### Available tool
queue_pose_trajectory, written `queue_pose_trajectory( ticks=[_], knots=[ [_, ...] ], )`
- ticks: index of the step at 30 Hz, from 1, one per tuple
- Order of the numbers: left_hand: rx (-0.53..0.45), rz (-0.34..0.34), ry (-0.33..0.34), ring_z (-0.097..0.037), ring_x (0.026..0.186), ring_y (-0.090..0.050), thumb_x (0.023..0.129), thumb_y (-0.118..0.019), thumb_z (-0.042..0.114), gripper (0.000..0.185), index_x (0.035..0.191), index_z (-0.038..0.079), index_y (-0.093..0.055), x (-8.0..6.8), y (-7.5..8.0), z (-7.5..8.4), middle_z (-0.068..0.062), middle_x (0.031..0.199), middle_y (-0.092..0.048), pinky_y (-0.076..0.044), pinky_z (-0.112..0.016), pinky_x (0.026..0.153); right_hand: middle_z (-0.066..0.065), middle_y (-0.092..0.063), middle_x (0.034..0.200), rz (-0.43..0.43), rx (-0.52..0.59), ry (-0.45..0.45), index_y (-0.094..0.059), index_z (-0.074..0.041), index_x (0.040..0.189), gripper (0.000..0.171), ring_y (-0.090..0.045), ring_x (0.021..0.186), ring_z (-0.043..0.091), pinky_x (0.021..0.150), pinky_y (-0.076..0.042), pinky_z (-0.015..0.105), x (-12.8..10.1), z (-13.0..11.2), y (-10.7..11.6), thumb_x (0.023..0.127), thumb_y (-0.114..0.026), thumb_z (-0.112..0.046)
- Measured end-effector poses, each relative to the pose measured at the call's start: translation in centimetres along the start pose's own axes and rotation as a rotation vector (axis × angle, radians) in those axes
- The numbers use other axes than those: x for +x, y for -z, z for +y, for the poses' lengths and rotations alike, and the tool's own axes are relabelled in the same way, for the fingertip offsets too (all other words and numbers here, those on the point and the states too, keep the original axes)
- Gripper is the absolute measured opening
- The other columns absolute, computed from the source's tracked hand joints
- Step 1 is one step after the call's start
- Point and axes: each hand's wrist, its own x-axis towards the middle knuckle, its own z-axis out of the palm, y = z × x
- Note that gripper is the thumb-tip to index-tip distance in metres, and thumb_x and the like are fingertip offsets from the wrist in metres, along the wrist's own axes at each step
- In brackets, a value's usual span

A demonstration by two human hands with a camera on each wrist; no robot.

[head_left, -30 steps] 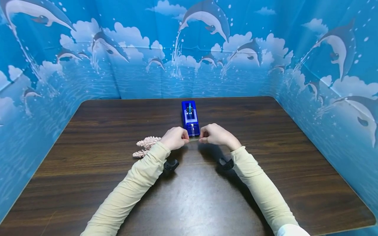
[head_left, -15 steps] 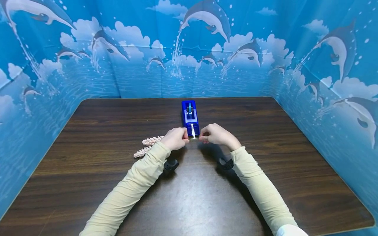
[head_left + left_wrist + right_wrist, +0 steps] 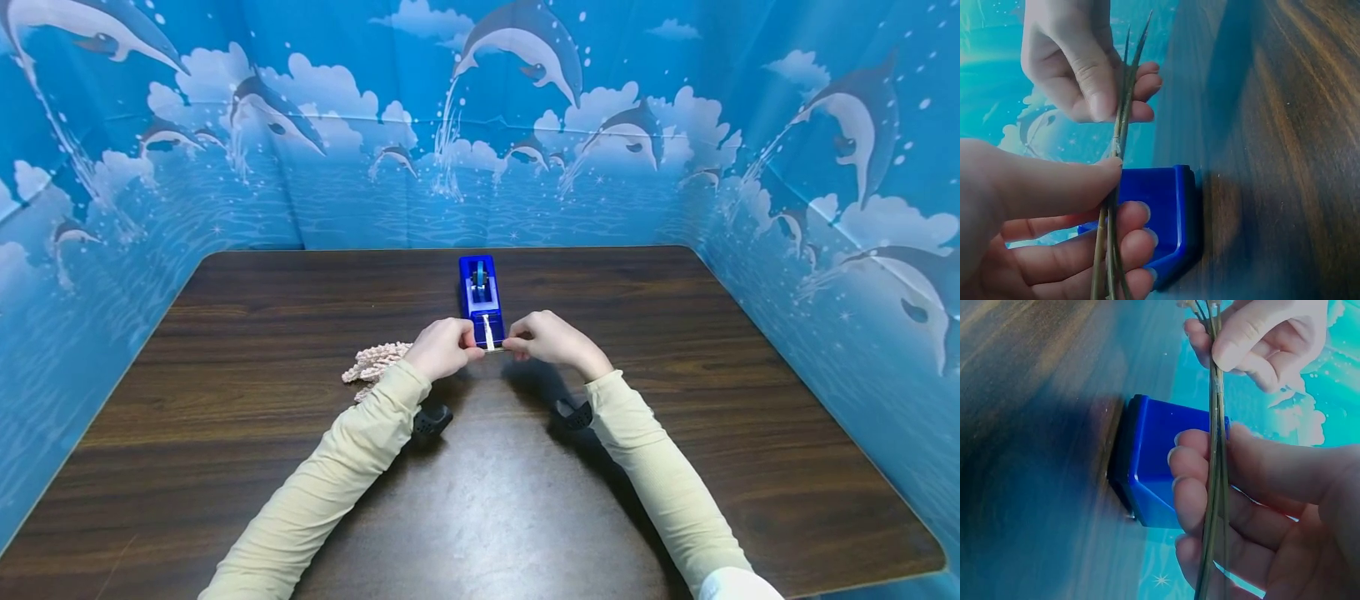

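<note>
- Both hands pinch a bundle of thin green stems (image 3: 1117,156) between thumb and curled fingers: the left hand (image 3: 442,348) holds one end and the right hand (image 3: 546,339) the other, just left and right of frame centre in the head view.
- The stems look light, slender and springy, likely easy to bend or snap; a grip close on both sides of the middle seems the safest hold.
- The bundle spans the small gap between the hands, directly in front of the near end of the blue plastic tape dispenser (image 3: 481,298).
- A strip of pale tape (image 3: 488,332) runs down from the dispenser to the stems.
- Pale pink fuzzy flower heads (image 3: 371,362) lie on the dark wooden table (image 3: 675,333), just left of the left hand.
</note>
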Motion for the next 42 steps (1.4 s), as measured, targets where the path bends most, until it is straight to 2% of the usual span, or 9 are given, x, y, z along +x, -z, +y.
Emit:
queue_pose_trajectory(
  ticks=[8,17,24,28,33,38,42],
  knots=[
    [-0.003,0.008,0.022,-0.018,0.064,-0.053,0.073,-0.070,0.021,0.018,0.065,0.012,-0.057,0.07,-0.11,0.00,-0.003,0.068,-0.061,-0.041,-0.029,0.062,-0.001,-0.060,0.065,0.023,-0.025,-0.016,-0.066,-0.007,0.078,0.015,-0.050,0.058,0.009,0.053,-0.041,0.022,0.04,-0.14,-0.04,0.083,-0.061,-0.020],
    [-0.002,0.016,0.026,-0.018,0.064,-0.053,0.070,-0.070,0.018,0.018,0.064,0.012,-0.055,0.04,-0.30,-0.14,-0.002,0.067,-0.059,-0.040,-0.029,0.061,-0.001,-0.059,0.066,0.054,-0.088,-0.046,-0.063,-0.013,0.071,0.013,-0.048,0.059,0.009,0.056,-0.040,0.022,0.11,-0.32,-0.36,0.081,-0.065,-0.022],
    [-0.022,0.009,0.056,-0.014,0.068,-0.058,0.070,-0.073,0.018,0.019,0.084,0.010,-0.064,0.28,-0.32,-0.22,-0.001,0.072,-0.065,-0.044,-0.029,0.067,-0.004,-0.058,0.065,0.075,-0.089,-0.034,-0.063,-0.014,0.072,0.013,-0.048,0.058,0.008,0.056,-0.040,0.022,0.20,-0.32,-0.29,0.080,-0.065,-0.024],
    [0.007,0.019,0.045,-0.012,0.065,-0.057,0.069,-0.073,0.018,0.012,0.073,0.012,-0.064,0.32,-0.31,-0.32,0.001,0.068,-0.065,-0.043,-0.027,0.063,0.002,-0.062,0.068,0.007,-0.011,-0.015,-0.064,-0.009,0.076,0.018,-0.054,0.061,0.014,0.056,-0.043,0.022,0.21,0.02,-0.19,0.084,-0.060,-0.025],
    [0.026,0.047,0.026,-0.014,0.062,-0.055,0.067,-0.074,0.017,0.017,0.070,0.013,-0.058,0.19,-0.37,-0.42,0.001,0.065,-0.061,-0.041,-0.028,0.060,0.008,-0.065,0.072,-0.076,0.055,-0.015,-0.065,0.000,0.083,0.029,-0.064,0.071,0.024,0.059,-0.047,0.022,0.28,0.37,-0.13,0.091,-0.049,-0.023],
    [0.021,0.052,0.016,-0.018,0.065,-0.055,0.070,-0.072,0.017,0.018,0.070,0.012,-0.054,0.16,-0.54,-0.37,-0.001,0.068,-0.060,-0.040,-0.030,0.060,0.004,-0.064,0.068,-0.036,0.032,-0.007,-0.065,-0.003,0.080,0.024,-0.063,0.068,0.023,0.057,-0.047,0.023,0.19,0.38,-0.03,0.089,-0.053,-0.021],
    [0.002,0.043,0.007,-0.017,0.064,-0.055,0.074,-0.068,0.017,0.013,0.072,0.011,-0.057,0.19,-0.53,-0.30,-0.001,0.068,-0.061,-0.040,-0.029,0.059,0.001,-0.062,0.064,0.009,-0.024,-0.012,-0.066,-0.005,0.077,0.021,-0.059,0.060,0.015,0.054,-0.044,0.023,0.09,0.27,0.10,0.087,-0.056,-0.022]
  ],
)
